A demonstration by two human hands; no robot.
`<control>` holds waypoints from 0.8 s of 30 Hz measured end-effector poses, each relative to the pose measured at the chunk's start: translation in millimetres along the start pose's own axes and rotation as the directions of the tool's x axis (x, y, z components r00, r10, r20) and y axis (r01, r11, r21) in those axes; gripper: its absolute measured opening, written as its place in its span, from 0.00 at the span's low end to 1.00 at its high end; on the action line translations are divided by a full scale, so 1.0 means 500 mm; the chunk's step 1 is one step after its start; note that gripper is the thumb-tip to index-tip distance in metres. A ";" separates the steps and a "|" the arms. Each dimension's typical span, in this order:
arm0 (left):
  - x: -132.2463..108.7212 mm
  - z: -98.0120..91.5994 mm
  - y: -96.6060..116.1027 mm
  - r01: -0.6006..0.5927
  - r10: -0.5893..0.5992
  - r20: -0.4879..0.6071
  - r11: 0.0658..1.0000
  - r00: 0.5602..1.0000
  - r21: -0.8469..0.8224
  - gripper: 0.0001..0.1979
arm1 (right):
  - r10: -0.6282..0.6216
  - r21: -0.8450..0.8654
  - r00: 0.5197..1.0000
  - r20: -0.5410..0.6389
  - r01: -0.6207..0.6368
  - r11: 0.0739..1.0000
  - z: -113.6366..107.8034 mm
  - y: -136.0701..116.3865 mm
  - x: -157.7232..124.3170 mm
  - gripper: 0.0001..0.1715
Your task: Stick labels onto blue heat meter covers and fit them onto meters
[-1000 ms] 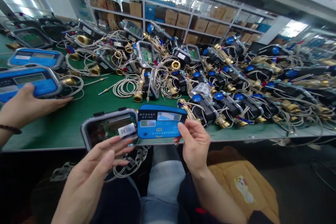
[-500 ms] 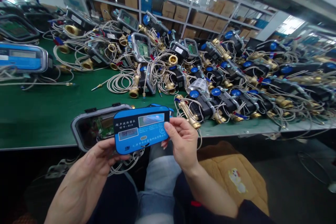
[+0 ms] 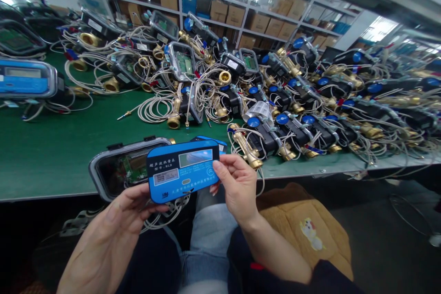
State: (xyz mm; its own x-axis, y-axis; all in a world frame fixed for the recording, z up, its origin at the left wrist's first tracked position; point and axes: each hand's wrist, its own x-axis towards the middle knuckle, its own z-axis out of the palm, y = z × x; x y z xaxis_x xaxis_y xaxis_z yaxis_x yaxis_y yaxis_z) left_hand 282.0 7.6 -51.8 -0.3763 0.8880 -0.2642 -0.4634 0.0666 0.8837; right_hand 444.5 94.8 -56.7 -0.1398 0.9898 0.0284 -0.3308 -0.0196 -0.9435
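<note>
Between my two hands is a blue and black meter faceplate (image 3: 200,183), printed side facing me, with a clear window and a small grey label. My left hand (image 3: 132,209) grips its left end, thumb near the lower left corner. The right end is pinched by my right hand (image 3: 237,183), thumb on the front and fingers behind. Behind the faceplate, at the bench edge, lies a heat meter housing (image 3: 113,170) with a clear frame and a green circuit board inside, partly hidden. Another blue piece peeks out behind the faceplate's upper right.
Across the green bench (image 3: 62,147) lie many brass-bodied meters (image 3: 265,135) with coiled white cables (image 3: 155,108). A meter with a blue face (image 3: 24,83) sits at the left. Shelves with cardboard boxes (image 3: 260,23) stand behind. A brown cushion (image 3: 292,220) is below the bench.
The view has shifted slightly, so the bench items appear a little to the left. Both hands keep the same hold on the faceplate.
</note>
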 end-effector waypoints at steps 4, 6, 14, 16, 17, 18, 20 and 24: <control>-0.011 -0.026 -0.013 0.001 0.000 0.010 0.999 1.000 -0.034 0.22 | 0.011 -0.006 1.000 -0.008 -0.011 1.000 0.000 0.000 0.000 0.14; -0.015 -0.033 -0.018 0.004 -0.003 0.018 0.999 1.000 -0.046 0.18 | 0.015 -0.015 1.000 -0.014 -0.015 1.000 0.000 0.001 0.001 0.14; -0.011 -0.033 -0.021 0.005 -0.005 0.013 0.999 1.000 -0.048 0.19 | 0.025 -0.023 1.000 -0.018 -0.026 0.999 -0.002 0.003 0.003 0.15; -0.010 -0.033 -0.023 -0.005 0.006 0.022 0.998 1.000 -0.056 0.19 | 0.029 -0.017 0.999 -0.014 -0.029 0.999 -0.003 0.004 0.004 0.15; -0.010 -0.033 -0.024 -0.010 0.012 0.028 0.998 1.000 -0.058 0.19 | 0.029 -0.012 1.000 -0.010 -0.029 1.000 -0.003 0.005 0.004 0.15; -0.010 -0.034 -0.025 -0.015 0.016 0.029 0.998 0.999 -0.059 0.19 | 0.029 -0.006 1.000 -0.006 -0.029 1.000 -0.003 0.005 0.004 0.15; -0.011 -0.035 -0.025 -0.022 0.023 0.029 0.999 0.999 -0.050 0.18 | 0.030 0.004 1.000 -0.004 -0.030 1.000 -0.002 0.006 0.004 0.14; -0.012 -0.034 -0.018 -0.022 0.024 0.051 0.999 0.998 -0.035 0.15 | 0.039 0.006 0.999 -0.006 -0.038 0.999 0.001 0.005 0.005 0.14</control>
State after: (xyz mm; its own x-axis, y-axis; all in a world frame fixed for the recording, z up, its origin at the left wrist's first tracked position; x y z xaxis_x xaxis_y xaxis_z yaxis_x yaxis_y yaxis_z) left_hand 275.0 -5.9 -64.9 -0.3458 0.9114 -0.2229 -0.4829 0.0308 0.8751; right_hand 443.1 97.0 -59.0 -0.1470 0.9891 -0.0099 -0.3307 -0.0586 -0.9419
